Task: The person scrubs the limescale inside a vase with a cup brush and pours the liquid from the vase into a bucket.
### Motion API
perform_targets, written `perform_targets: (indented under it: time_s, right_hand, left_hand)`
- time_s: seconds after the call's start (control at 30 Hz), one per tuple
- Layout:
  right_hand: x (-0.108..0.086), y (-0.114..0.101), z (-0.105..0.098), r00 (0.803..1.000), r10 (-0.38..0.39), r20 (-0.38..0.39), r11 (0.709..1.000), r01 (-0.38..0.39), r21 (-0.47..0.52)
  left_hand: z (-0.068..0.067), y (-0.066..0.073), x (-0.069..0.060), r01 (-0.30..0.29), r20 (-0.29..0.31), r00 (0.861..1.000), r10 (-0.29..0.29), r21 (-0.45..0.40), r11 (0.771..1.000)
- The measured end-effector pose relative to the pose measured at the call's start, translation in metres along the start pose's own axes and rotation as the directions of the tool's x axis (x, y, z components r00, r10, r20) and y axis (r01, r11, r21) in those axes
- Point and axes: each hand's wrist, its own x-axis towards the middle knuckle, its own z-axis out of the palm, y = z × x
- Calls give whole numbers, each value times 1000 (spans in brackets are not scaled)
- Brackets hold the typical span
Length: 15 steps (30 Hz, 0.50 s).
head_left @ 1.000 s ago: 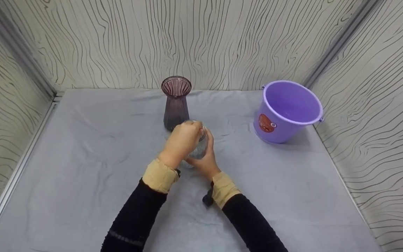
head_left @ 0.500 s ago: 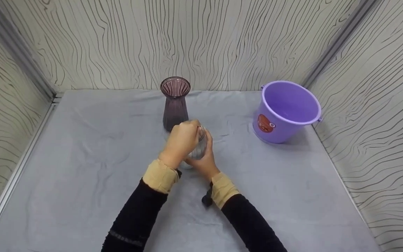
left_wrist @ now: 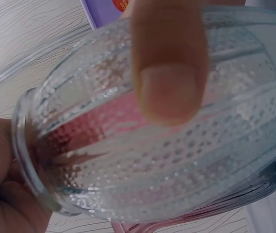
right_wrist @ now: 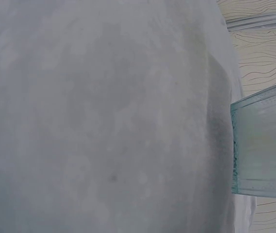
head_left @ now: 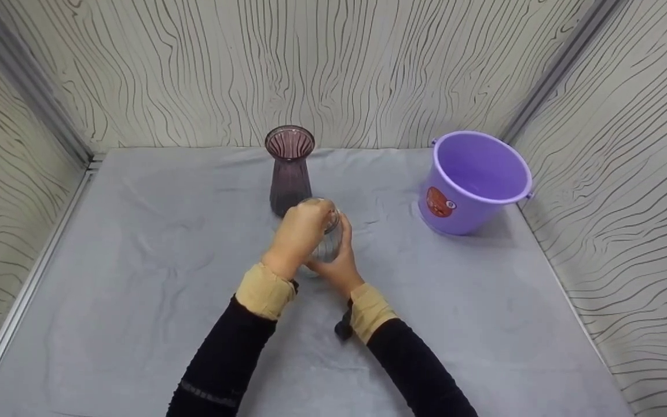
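Observation:
A clear ribbed glass vase [head_left: 326, 250] with a dimpled surface is held near the middle in the head view. My right hand [head_left: 342, 269] grips its side, thumb on the near face and fingers round the far side. Over the mouth lies my left hand [head_left: 300, 236], fingers curled at the rim; whether they hold anything is hidden. A pinkish-red patch shows through the clear vase in the left wrist view, its source unclear. The right wrist view catches the vase's lower end [right_wrist: 264, 145]. Just behind stands a purple ribbed glass vase [head_left: 290, 185] with a flared mouth.
A purple bucket [head_left: 472, 215] with a red sticker stands at the back right. Grey cloth [head_left: 154, 313] covers the table. Patterned panels [head_left: 333, 69] enclose the back and both sides.
My left hand shifts slightly at the vase's mouth, uncovering and covering part of the rim. My right hand keeps its grip; the purple vase and bucket stay put.

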Motion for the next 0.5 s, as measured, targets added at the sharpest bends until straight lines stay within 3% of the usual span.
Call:
perform_targets:
  time_s: [0.17,0.5]
  right_hand:
    - [1,0,0,1000,10,11,999,-11,50]
    - [0,-1,-1,1000,2,12,1000,-3,23]
  left_hand:
    - [1,-1,-3,-33,-7,999,33,5,999]
    - [3,0,-2,-76,-60,995,83,112,991]
